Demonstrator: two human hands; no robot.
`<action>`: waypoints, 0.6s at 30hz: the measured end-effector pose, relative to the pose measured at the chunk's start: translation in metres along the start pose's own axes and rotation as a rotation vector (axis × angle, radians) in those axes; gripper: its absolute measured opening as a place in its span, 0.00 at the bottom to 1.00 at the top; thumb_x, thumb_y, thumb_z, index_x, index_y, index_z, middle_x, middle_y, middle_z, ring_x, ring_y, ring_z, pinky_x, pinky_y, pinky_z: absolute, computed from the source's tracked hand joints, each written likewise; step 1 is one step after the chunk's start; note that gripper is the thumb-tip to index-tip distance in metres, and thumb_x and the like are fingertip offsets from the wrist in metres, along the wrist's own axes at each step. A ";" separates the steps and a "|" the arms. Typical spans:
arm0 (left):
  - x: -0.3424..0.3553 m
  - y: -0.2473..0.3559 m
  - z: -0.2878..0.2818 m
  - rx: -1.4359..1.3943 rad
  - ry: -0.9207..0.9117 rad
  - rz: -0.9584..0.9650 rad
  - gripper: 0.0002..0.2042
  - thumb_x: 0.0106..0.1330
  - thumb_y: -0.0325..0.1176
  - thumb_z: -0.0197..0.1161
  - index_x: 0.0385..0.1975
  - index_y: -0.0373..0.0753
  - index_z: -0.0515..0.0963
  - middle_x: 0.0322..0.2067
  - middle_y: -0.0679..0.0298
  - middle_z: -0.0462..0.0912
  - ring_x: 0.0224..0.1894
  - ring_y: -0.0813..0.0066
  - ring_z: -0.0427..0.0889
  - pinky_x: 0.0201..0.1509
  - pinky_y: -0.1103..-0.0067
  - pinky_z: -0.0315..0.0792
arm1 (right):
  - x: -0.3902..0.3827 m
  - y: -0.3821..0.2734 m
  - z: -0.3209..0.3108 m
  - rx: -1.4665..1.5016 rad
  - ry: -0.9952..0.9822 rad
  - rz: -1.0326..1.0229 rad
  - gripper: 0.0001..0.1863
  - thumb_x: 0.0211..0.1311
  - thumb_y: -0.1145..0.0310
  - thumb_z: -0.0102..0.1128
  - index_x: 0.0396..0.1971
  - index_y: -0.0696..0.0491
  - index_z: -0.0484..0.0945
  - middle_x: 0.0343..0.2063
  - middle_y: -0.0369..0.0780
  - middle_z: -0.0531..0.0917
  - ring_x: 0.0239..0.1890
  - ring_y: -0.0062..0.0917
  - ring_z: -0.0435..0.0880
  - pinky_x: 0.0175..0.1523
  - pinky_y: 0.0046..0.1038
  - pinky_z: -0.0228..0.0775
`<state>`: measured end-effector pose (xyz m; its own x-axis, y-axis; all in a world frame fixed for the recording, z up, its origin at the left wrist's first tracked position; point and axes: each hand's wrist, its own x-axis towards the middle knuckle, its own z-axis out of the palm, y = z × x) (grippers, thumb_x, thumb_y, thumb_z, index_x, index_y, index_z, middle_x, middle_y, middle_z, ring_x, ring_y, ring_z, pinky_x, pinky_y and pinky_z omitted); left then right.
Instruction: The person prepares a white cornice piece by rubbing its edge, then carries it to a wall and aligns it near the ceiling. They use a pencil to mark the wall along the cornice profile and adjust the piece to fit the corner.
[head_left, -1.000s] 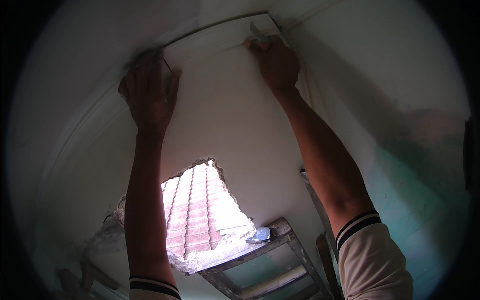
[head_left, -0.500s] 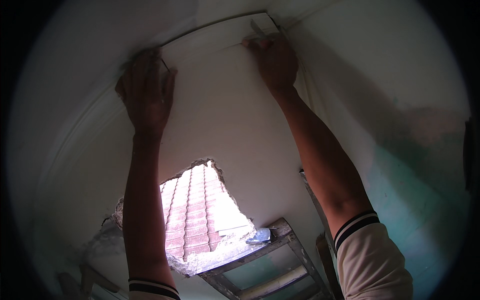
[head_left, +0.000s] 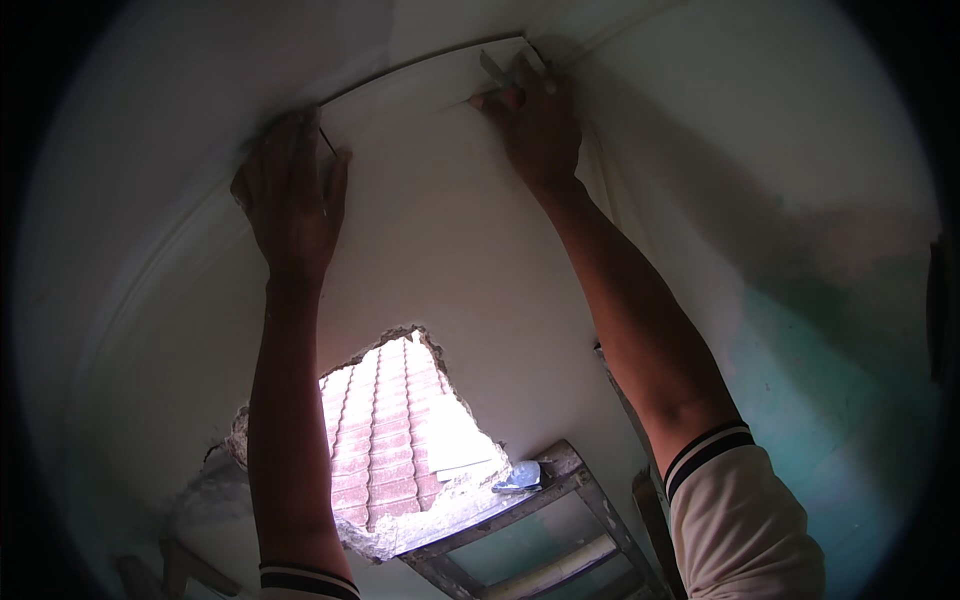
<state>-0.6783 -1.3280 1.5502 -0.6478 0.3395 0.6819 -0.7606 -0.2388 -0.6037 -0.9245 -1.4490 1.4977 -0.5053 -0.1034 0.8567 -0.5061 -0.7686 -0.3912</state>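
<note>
A long white moulding strip (head_left: pixel 420 85) runs along the top of a pale wall (head_left: pixel 450 240), where it meets the ceiling. My left hand (head_left: pixel 290 195) lies flat against the wall with its fingers spread, the fingertips touching the strip's left part. My right hand (head_left: pixel 535 120) is at the strip's right end, by the corner. Its fingers are closed on a small flat light-coloured tool (head_left: pixel 492 68) whose tip rests on the strip. Both arms reach straight up.
A ragged hole (head_left: pixel 400 440) in the wall below my hands shows red roof tiles outside. A worn wooden ladder (head_left: pixel 560 500) leans under it, with a small pale object (head_left: pixel 517 477) on its top rung. The right wall (head_left: pixel 830 380) is greenish.
My left hand has slid slightly left and up along the strip. My right hand stays at the strip's right end with the tool.
</note>
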 end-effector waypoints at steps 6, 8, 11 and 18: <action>0.001 0.001 -0.003 0.010 -0.012 0.000 0.28 0.66 0.44 0.73 0.64 0.44 0.76 0.57 0.60 0.81 0.62 0.61 0.77 0.66 0.60 0.64 | 0.001 -0.003 -0.003 -0.007 -0.005 0.013 0.44 0.58 0.41 0.73 0.69 0.51 0.70 0.53 0.46 0.80 0.53 0.41 0.85 0.58 0.46 0.79; 0.002 0.000 -0.003 0.007 -0.003 0.013 0.28 0.65 0.44 0.73 0.64 0.44 0.76 0.57 0.60 0.81 0.61 0.61 0.77 0.65 0.61 0.64 | 0.002 -0.003 -0.005 0.027 -0.025 0.026 0.44 0.58 0.41 0.72 0.68 0.51 0.71 0.53 0.46 0.81 0.53 0.41 0.85 0.58 0.46 0.79; 0.002 0.001 -0.002 -0.004 -0.003 0.012 0.28 0.65 0.44 0.73 0.64 0.44 0.76 0.57 0.60 0.80 0.61 0.61 0.77 0.66 0.61 0.64 | 0.002 -0.002 -0.007 0.024 -0.020 -0.002 0.43 0.58 0.42 0.72 0.68 0.50 0.70 0.53 0.45 0.81 0.54 0.40 0.85 0.58 0.47 0.78; 0.000 -0.003 0.000 -0.032 0.013 0.023 0.27 0.65 0.43 0.72 0.63 0.44 0.76 0.59 0.60 0.78 0.59 0.60 0.76 0.62 0.60 0.63 | 0.000 -0.010 -0.008 0.020 -0.010 0.015 0.44 0.57 0.44 0.74 0.68 0.51 0.69 0.51 0.46 0.81 0.53 0.41 0.85 0.57 0.48 0.79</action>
<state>-0.6764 -1.3274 1.5521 -0.6643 0.3459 0.6626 -0.7437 -0.2173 -0.6322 -0.9253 -1.4367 1.4989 -0.5054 -0.1214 0.8543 -0.4845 -0.7793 -0.3974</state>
